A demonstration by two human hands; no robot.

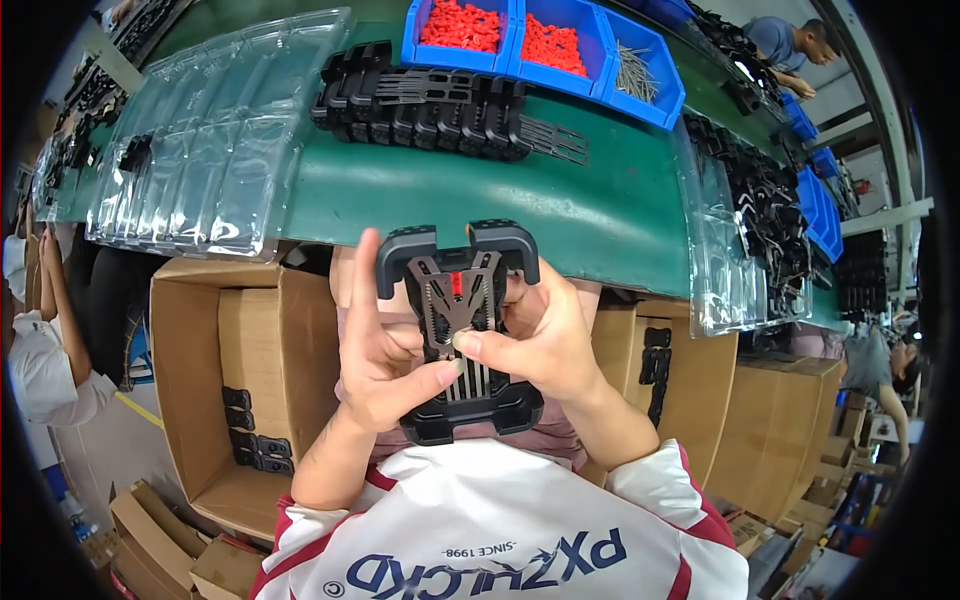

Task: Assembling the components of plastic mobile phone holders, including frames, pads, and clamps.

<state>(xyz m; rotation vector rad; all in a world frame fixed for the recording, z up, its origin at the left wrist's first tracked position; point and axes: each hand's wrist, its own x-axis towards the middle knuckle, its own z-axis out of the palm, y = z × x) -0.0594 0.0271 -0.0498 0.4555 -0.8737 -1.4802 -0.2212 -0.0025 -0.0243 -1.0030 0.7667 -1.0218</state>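
I hold a black plastic clamp-like part [460,330] with a grey ribbed metal centre and a small red piece near its top, upright in front of my chest. My left hand [385,355] grips its left side, fingers stretched up along the edge. My right hand [535,340] holds the right side, its thumb pressed on the metal centre. A row of the same black parts [440,105] lies on the green table [600,210] beyond.
Blue bins hold red pieces [460,25] and thin metal pins [632,72]. Clear plastic trays [210,150] lie left; another tray with black parts [760,230] lies right. An open cardboard box [240,390] with a few black parts stands lower left, more boxes right. Other people work at the edges.
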